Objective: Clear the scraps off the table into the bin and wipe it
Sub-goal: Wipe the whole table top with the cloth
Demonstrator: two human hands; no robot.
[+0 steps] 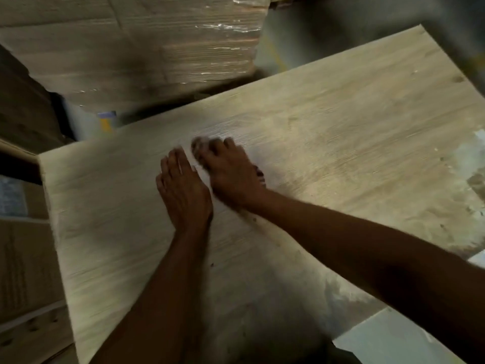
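Both hands lie on the light wooden table (341,122) near its middle. My left hand (182,187) rests flat on the wood, fingers straight and together, pointing away from me. Just right of it, my right hand (231,172) presses down with its fingers bent over a small pale clump of scraps (200,143) at the fingertips; the frame is blurred there. A few dark crumbs (253,219) lie by my right wrist. No bin is in view.
Pale worn patches (469,158) mark the table's right side. Cardboard boxes wrapped in plastic film (147,43) stand beyond the far edge. More boxes (26,258) stand at the left. A white surface (388,337) sits at the lower right.
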